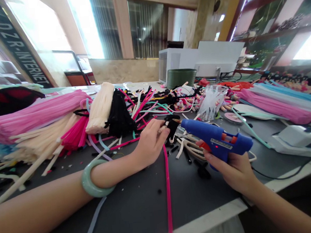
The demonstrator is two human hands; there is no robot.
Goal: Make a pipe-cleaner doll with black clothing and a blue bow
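My left hand, with a pale green bangle on its wrist, pinches a small pipe-cleaner figure of black and cream fuzz. The fingers partly cover the figure. In my right hand is a blue hot glue gun, its red light lit and a finger at the orange trigger. The gun's nozzle points left and is at or very near the black part of the figure; whether they touch I cannot tell. A bright pink pipe cleaner runs from below the left hand over the table's front edge.
Bundles of pink, cream and black pipe cleaners lie to the left. A clear cup of glue sticks stands behind the gun. At right are a white power strip and a cable. A green pot stands farther back.
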